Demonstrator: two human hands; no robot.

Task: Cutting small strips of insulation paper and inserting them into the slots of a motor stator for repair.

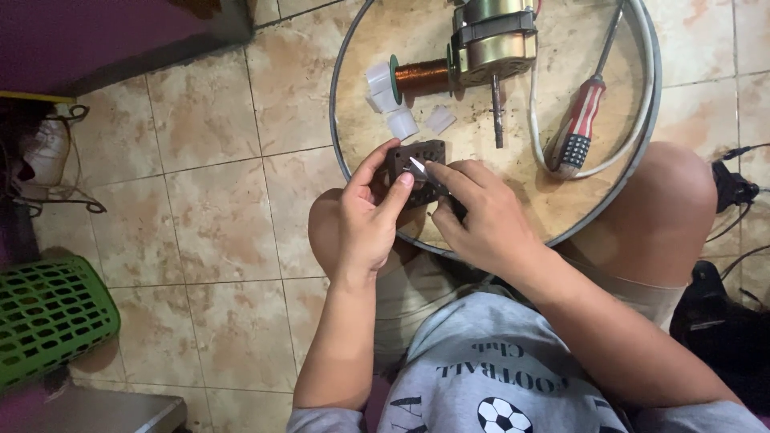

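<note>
My left hand (367, 218) grips a dark square metal block (417, 155), a laminated motor core, holding it upright above my knees. My right hand (480, 215) pinches a small white strip (418, 167) against the front of that block. Both hands meet over the near rim of a round wire ring (343, 160) lying on the tiled floor. Inside the ring lie a brass-coloured motor (493, 40) with its shaft, a spool of copper wire (419, 75) and several small white pieces (401, 123).
A screwdriver (579, 127) with a red, white and black handle lies inside the ring at the right, beside a white cable (536, 120). A green plastic basket (48, 317) stands at the lower left. Black cables (734, 188) lie at the right edge.
</note>
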